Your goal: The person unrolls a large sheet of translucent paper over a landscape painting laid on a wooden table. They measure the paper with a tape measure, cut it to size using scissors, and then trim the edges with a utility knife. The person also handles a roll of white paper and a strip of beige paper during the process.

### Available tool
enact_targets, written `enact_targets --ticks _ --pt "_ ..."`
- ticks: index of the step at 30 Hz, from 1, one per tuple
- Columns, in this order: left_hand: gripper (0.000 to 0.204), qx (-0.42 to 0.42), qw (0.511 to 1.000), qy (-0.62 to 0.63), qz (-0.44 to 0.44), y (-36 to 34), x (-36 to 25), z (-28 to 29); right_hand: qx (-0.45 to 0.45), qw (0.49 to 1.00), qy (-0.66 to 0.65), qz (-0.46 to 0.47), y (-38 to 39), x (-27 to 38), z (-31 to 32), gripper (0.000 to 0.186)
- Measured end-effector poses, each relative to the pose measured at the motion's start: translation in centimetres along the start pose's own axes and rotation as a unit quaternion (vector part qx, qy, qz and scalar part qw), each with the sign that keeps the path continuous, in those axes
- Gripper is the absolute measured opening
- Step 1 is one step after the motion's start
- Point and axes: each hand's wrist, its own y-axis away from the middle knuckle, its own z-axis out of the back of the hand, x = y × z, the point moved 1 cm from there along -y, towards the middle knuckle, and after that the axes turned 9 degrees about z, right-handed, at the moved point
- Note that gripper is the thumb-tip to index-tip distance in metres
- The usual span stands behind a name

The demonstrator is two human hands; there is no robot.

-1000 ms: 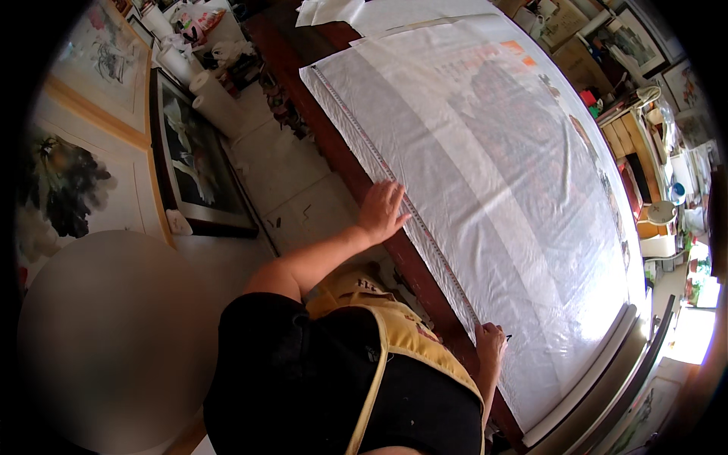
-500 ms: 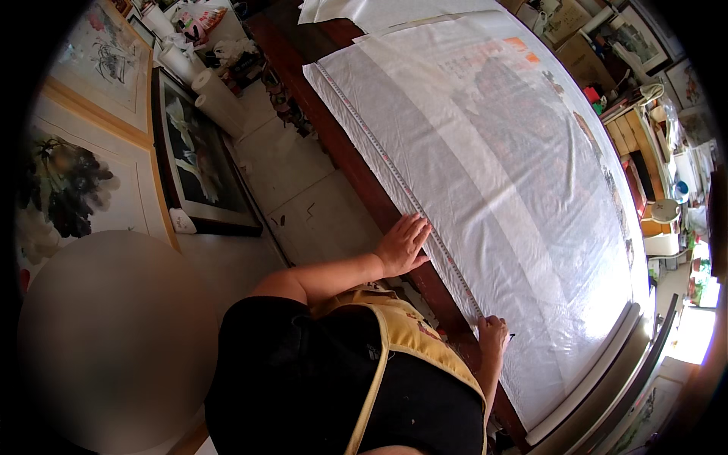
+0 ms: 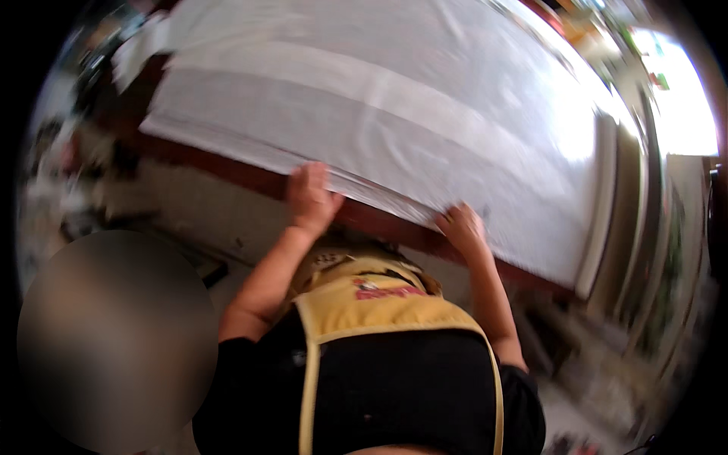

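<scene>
Locate large, wrinkled, paper-like white sheet [image 3: 455, 167] at upper centre of frame, upward from left hand [image 3: 309, 196] and right hand [image 3: 462, 225], with long near edge sloped down rightward. Note left fingers extended, right curled; cannot tell grip.

Bright window [image 3: 679, 95] upper right; long pale roll [image 3: 603, 201] at right; blurred clutter [image 3: 70, 155] far left

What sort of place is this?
Probably a craft workshop or studio, judging by the broad, thin white sheet spread over a long dark red table and the person's yellow bib apron.
</scene>
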Motion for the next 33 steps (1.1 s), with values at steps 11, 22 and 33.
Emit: enact_targets --ticks 11,22,33 --pt "0.051 0.08 0.987 -0.123 0.069 -1.1 -1.4 -1.7 0.046 0.958 -0.015 -0.283 15.5 -26.2 6.0 0.05" --pt "0.057 0.229 0.921 -0.196 0.248 -4.6 0.2 -2.4 0.044 0.924 0.073 -0.374 29.1 -52.3 9.3 0.052" --pt "0.055 0.254 0.912 -0.234 0.223 -5.7 0.1 -2.9 0.062 0.932 0.083 -0.348 28.6 -54.1 8.6 0.047"
